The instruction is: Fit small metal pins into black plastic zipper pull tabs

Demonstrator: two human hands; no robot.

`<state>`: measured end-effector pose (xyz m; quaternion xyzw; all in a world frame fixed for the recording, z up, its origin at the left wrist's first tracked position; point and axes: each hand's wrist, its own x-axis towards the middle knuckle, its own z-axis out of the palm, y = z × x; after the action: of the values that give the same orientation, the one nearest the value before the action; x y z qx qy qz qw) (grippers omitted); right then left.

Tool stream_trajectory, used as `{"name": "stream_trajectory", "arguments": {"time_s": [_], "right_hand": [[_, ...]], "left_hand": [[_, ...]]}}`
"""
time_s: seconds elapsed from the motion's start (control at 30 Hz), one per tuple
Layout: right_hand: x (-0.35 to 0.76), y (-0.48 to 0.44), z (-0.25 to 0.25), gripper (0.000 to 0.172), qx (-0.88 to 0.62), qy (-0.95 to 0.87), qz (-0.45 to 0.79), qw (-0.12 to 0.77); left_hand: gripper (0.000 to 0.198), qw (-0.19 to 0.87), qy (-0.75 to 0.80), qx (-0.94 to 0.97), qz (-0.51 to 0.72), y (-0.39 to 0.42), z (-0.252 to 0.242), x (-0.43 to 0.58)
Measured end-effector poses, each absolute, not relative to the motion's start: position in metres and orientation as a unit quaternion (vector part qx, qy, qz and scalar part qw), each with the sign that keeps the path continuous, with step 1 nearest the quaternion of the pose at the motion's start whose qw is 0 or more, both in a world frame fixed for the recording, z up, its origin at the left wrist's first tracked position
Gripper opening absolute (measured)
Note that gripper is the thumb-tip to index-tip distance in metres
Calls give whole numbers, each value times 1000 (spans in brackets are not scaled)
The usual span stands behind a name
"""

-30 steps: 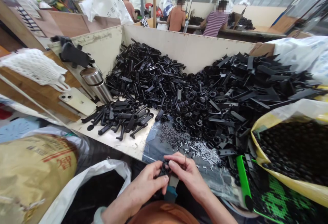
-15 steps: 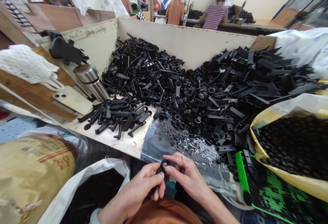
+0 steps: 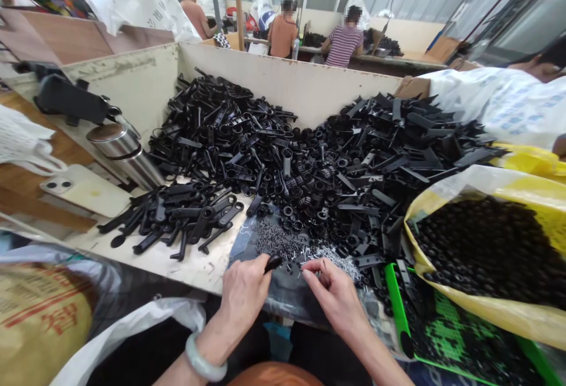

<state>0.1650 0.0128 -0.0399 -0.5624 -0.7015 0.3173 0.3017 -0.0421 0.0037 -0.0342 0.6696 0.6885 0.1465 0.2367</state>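
My left hand [image 3: 244,292] is closed around a small black plastic part [image 3: 273,264] whose end sticks out past my thumb, at the near edge of the work table. My right hand [image 3: 332,293] reaches with pinched fingertips into a scatter of small silver metal pins [image 3: 340,259] lying on a dark sheet; what the fingertips hold is too small to make out. Beside the silver pins lies a patch of small dark pins [image 3: 276,240]. A row of assembled black handle pieces [image 3: 177,221] lies to the left.
A large heap of black plastic parts [image 3: 309,150] fills the walled wooden bin [image 3: 283,82]. A yellow bag of black round parts [image 3: 490,244] sits on the right, over a green crate [image 3: 398,309]. Steel flask [image 3: 124,153] and phone [image 3: 84,188] on the left. Other people work at the back.
Both hands moved forward from my lap onto the table edge and parted. The left keeps the black part; the right has gone to the silver pins. The view shifted right.
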Motion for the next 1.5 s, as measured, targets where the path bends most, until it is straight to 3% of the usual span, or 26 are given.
{"name": "stream_trajectory", "arguments": {"time_s": [0.33, 0.47, 0.57, 0.7, 0.87, 1.23, 1.5], "right_hand": [[153, 18, -52, 19, -527, -800, 212, 193], [149, 13, -61, 17, -532, -806, 182, 183], [146, 11, -61, 20, -522, -802, 189, 220], [139, 11, -47, 19, -496, -746, 301, 326], [128, 9, -26, 15, -437, -712, 405, 372], [127, 4, -23, 12, -401, -728, 417, 368], [131, -1, -31, 13, -425, -660, 474, 399]], "left_hand": [[23, 245, 685, 660, 188, -3, -35, -52], [33, 402, 691, 514, 311, -16, -36, -52], [37, 540, 655, 355, 391, -24, -33, -49], [45, 623, 611, 256, 416, -29, -24, -43], [51, 642, 598, 246, 412, -32, -13, -40], [45, 648, 588, 254, 412, -39, -14, -42], [40, 719, 513, 190, 430, -33, -14, -36]]}}
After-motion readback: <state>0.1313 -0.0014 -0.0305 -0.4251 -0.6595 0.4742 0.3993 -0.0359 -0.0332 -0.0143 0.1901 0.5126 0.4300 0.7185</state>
